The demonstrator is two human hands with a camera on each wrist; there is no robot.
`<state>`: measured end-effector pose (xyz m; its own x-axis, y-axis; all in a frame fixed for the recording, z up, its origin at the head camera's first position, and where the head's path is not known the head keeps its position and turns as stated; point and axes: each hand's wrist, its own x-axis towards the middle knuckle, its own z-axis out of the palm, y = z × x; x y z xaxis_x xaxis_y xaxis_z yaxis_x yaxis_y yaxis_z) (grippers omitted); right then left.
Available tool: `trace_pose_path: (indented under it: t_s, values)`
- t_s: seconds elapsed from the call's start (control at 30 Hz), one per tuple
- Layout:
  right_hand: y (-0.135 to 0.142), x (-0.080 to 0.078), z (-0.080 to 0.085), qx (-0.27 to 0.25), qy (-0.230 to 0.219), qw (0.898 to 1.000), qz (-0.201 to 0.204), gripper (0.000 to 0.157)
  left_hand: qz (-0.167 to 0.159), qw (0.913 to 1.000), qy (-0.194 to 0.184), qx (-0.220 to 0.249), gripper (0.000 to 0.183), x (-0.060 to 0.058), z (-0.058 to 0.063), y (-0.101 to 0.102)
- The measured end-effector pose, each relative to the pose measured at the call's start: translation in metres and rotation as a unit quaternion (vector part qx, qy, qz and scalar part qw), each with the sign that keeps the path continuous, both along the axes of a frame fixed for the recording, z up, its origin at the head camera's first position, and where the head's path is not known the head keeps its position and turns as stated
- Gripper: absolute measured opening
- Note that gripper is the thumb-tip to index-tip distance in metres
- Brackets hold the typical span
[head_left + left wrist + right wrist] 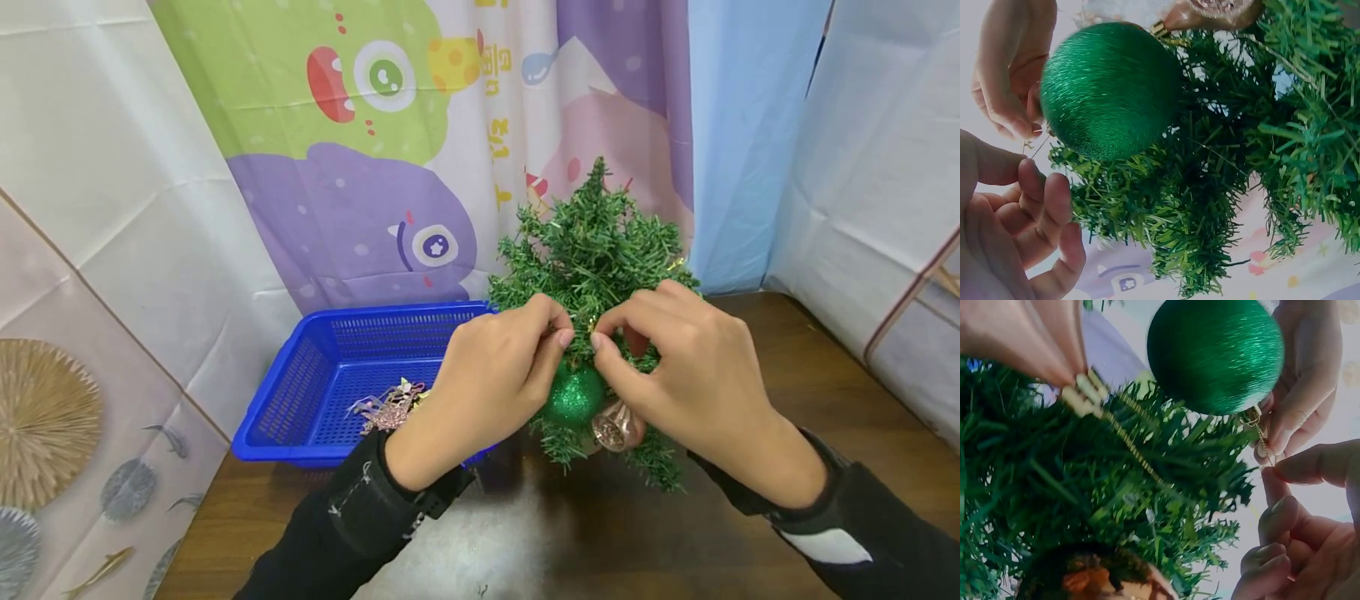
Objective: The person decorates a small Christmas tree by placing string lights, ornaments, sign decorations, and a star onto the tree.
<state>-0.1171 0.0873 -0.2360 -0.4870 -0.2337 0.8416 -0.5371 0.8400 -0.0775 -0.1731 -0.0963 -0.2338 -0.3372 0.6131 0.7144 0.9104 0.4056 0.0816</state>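
Note:
A small green artificial Christmas tree (596, 242) stands on the table. At its front hangs a glittery green ball ornament (573, 395), with a thin gold cord (1262, 439) at its top. My left hand (495, 358) pinches this cord between thumb and forefinger, just above the ball. Close by on the other side, my right hand (686, 358) pinches the cord too, fingertips against the branches. The cord stretches between both hands' fingertips in the wrist views. Beside the green ball hangs a shiny pink ornament (619, 427), below my right hand.
Left of the tree sits a blue plastic basket (375, 312) holding a small pile of pink and gold ornaments (390, 407), partly behind my left forearm. A shiny, reflective ornament (1097, 578) shows low in the right wrist view. A cartoon-printed curtain (337, 217) hangs behind the wooden table (817, 400).

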Motion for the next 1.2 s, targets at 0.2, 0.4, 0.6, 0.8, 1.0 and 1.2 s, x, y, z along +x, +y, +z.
trace_pose_path:
  t_s: [0.2,0.4,0.6,0.8,1.0,1.2]
  values:
    - [0.002,-0.006,0.004,0.006,-0.003,0.999,-0.031,0.007,0.027,0.9993,0.027,-0.002,0.009,-0.011,0.002,0.007]
    - [0.004,-0.008,0.005,0.008,-0.015,0.999,-0.05,0.01,0.036,0.9985,0.041,-0.008,0.01,-0.018,0.004,0.012]
    - [0.005,-0.01,0.006,0.012,-0.012,0.997,-0.072,0.011,0.054,0.9963,0.066,-0.013,0.007,-0.022,0.008,0.019]
    - [0.007,-0.012,0.005,0.018,-0.003,0.995,-0.094,0.012,0.06,0.9935,0.095,-0.019,0.006,-0.027,0.009,0.025]
    - [0.009,-0.012,0.003,0.027,-0.004,0.994,-0.104,0.014,0.057,0.9929,0.101,-0.024,0.007,-0.03,0.004,0.028]
    - [0.01,-0.01,0.0,0.033,-0.015,0.994,-0.102,0.013,0.04,0.9931,0.109,-0.015,0.006,-0.028,0.0,0.024]
